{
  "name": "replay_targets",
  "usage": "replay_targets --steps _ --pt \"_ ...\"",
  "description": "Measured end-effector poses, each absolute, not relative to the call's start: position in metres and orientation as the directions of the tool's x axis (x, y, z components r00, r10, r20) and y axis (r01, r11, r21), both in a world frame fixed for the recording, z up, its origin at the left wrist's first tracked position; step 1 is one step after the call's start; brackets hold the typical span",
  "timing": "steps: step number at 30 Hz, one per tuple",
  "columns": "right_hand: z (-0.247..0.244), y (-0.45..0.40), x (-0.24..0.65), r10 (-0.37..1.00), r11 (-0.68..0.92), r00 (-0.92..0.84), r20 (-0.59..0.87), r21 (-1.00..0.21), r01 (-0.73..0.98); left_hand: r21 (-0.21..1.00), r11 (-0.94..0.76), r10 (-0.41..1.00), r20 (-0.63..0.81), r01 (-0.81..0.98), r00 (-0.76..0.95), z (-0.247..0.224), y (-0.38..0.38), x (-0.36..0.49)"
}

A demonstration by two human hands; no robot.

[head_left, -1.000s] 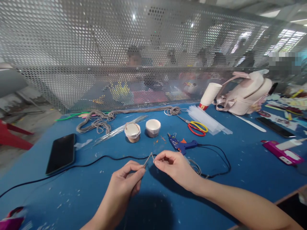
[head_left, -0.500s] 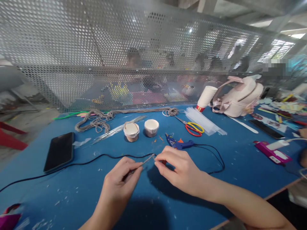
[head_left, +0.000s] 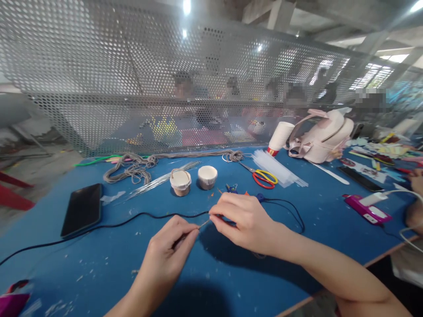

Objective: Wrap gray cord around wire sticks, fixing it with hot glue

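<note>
Between my two hands, low over the blue table [head_left: 109,259], a short thin cord [head_left: 204,223] is stretched. My left hand [head_left: 172,246] pinches its left end between thumb and forefinger. The other end is in the fingertips of my right hand [head_left: 241,220], which partly covers a blue glue gun [head_left: 232,189]. Beyond my hands stand two small white-topped cups, the left one [head_left: 181,181] with a twisted cord on its top, the right one [head_left: 207,177] plain. Left of them lies a bundle of thin wires [head_left: 155,182].
A black cable [head_left: 132,218] crosses the table near a phone [head_left: 82,209]. Scissors [head_left: 264,178], plastic sticks [head_left: 277,167], paper cups [head_left: 280,137], a pink backpack [head_left: 325,134] and a magenta power strip [head_left: 366,209] lie right. Grey cord [head_left: 127,169] runs along the perforated screen [head_left: 132,88]. A person's hand [head_left: 416,180] shows far right.
My right hand has moved slightly up and left, now covering more of the glue gun. The cord's end has gone into its fingertips. The view has shifted slightly.
</note>
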State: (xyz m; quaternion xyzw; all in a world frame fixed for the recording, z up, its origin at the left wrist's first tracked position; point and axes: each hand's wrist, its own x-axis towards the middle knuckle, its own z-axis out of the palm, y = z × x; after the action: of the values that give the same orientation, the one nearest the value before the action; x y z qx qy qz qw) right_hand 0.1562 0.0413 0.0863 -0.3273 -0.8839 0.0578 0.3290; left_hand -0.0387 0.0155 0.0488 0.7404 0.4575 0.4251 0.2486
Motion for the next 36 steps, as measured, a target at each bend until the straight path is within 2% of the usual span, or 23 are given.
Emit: replay_targets --steps 1,3,6,8,10,12,14,17,19,21,23,25,27,30,33,36 --pt "0.09 0.046 0.156 0.637 0.769 -0.584 0.504 -0.353 0.533 0.761 -0.452 0.892 0.382 0.464 0.243 0.05 0.016 -0.039" --pt "0.098 0.056 0.157 0.703 0.699 -0.612 0.361 -0.509 0.503 0.778 -0.437 0.897 0.341 0.452 0.281 0.054 0.017 -0.04" --pt "0.102 0.067 0.157 0.769 0.474 -0.633 0.085 -0.74 0.477 0.823 -0.382 0.916 0.276 0.42 0.291 0.059 0.018 -0.044" --pt "0.1 0.068 0.158 0.787 0.371 -0.617 -0.008 -0.793 0.484 0.851 -0.325 0.939 0.239 0.412 0.247 0.061 0.018 -0.046" --pt "0.097 0.063 0.158 0.813 0.37 -0.582 0.018 -0.787 0.493 0.865 -0.281 0.958 0.225 0.416 0.179 0.061 0.018 -0.047" --pt "0.095 0.055 0.158 0.818 0.461 -0.562 0.123 -0.724 0.513 0.864 -0.269 0.963 0.24 0.426 0.121 0.06 0.018 -0.047" --pt "0.093 0.045 0.157 0.774 0.596 -0.584 0.247 -0.596 0.538 0.848 -0.286 0.958 0.27 0.447 0.101 0.058 0.017 -0.047" --pt "0.092 0.035 0.153 0.638 0.77 -0.67 0.381 -0.293 0.567 0.796 -0.346 0.934 0.343 0.497 0.102 0.056 0.016 -0.045" --pt "0.093 0.031 0.15 0.538 0.817 -0.724 0.431 -0.057 0.574 0.748 -0.403 0.907 0.404 0.528 0.119 0.055 0.014 -0.044" --pt "0.095 0.029 0.147 0.452 0.822 -0.774 0.444 0.129 0.554 0.692 -0.461 0.875 0.46 0.556 0.153 0.055 0.012 -0.043" --pt "0.098 0.03 0.145 0.398 0.819 -0.803 0.444 0.223 0.529 0.629 -0.509 0.842 0.505 0.588 0.188 0.054 0.011 -0.043" --pt "0.103 0.035 0.144 0.388 0.82 -0.81 0.439 0.237 0.521 0.569 -0.538 0.817 0.533 0.622 0.22 0.054 0.01 -0.044" --pt "0.107 0.043 0.144 0.414 0.836 -0.801 0.432 0.167 0.522 0.526 -0.564 0.798 0.546 0.636 0.256 0.054 0.01 -0.045" --pt "0.112 0.058 0.146 0.514 0.852 -0.769 0.379 -0.118 0.511 0.52 -0.6 0.782 0.542 0.608 0.309 0.056 0.012 -0.047" --pt "0.112 0.069 0.148 0.658 0.733 -0.704 0.266 -0.439 0.52 0.579 -0.589 0.802 0.504 0.563 0.321 0.06 0.015 -0.049" --pt "0.108 0.072 0.15 0.746 0.599 -0.643 0.175 -0.598 0.533 0.664 -0.538 0.842 0.461 0.52 0.282 0.064 0.016 -0.05"
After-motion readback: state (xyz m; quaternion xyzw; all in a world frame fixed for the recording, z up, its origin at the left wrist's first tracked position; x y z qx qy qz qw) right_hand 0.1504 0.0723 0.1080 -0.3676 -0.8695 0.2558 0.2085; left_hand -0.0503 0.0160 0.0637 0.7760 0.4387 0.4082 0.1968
